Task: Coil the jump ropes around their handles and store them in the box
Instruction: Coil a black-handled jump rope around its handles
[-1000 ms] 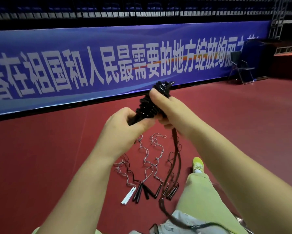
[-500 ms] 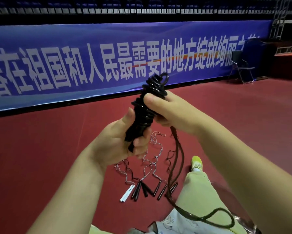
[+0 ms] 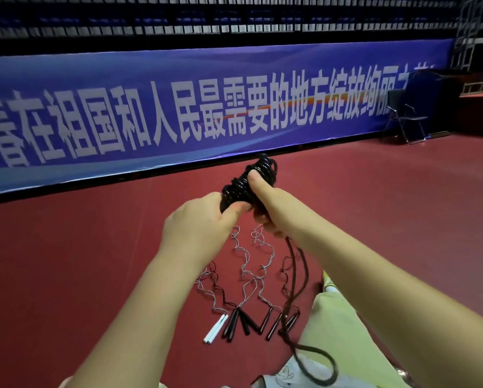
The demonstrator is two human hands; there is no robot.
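Glossy black coiled jump-rope bundle (image 3: 246,186) held mid-air above the floor ropes (image 3: 251,278). Left hand (image 3: 198,231) gripping its lower end, right hand (image 3: 265,203) thumb-pinching its upper turns. Slack tail (image 3: 296,278) below: possible unravelling if pinch eases.

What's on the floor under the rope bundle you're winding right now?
Below the rope bundle, held by the left hand and right hand, uncoiled jump ropes lie on the red floor, handles nearest. The arms cover part of them. No box shows.
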